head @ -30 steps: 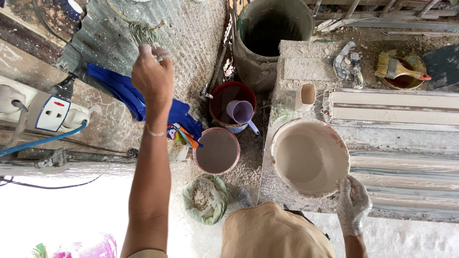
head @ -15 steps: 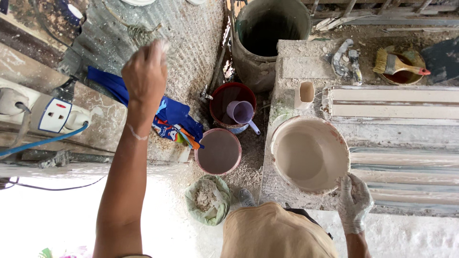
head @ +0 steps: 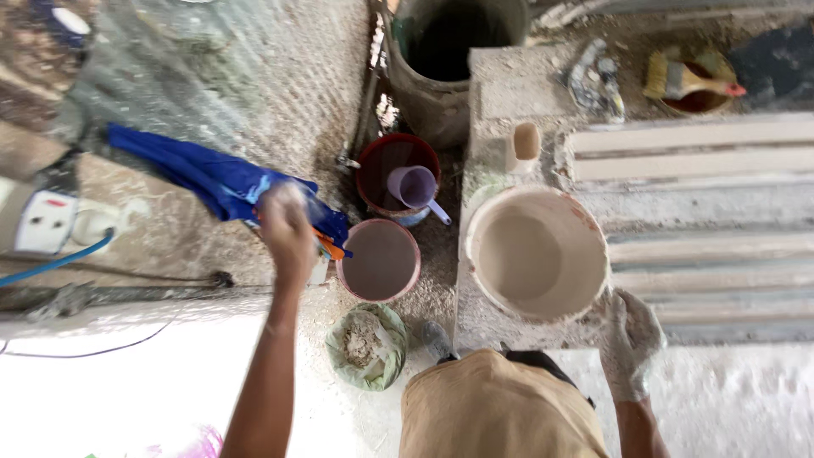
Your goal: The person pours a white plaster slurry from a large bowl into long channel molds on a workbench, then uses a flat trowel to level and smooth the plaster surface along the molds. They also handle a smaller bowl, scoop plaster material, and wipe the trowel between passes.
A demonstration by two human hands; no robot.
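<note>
My bare left hand [head: 287, 229] is blurred with motion, low over a folded blue cloth [head: 208, 178] and just left of a pink-rimmed bucket of grey liquid [head: 379, 261]. The blur hides whether it holds anything. An orange-tipped object [head: 329, 247] lies beside its fingers. My right hand [head: 629, 341], in a dusty white glove, rests fingers apart against the near right rim of a big white basin [head: 585, 222]. The basin holds pale slurry and stands on a concrete block [head: 509, 80]. My tan clothing fills the bottom centre.
A dark barrel [head: 424, 93] stands at the top. Below it is a red bucket [head: 377, 165] with a purple scoop [head: 415, 187]. A green bag of powder [head: 366, 346], a small cup [head: 526, 142], a brush in a dish [head: 691, 80], white moulded strips [head: 695, 153] and a socket box [head: 47, 222] surround the area.
My left hand has dropped from a raised position over the mesh sheet down and right to the blue cloth beside the pink-rimmed bucket. The gloved right hand stays at the basin.
</note>
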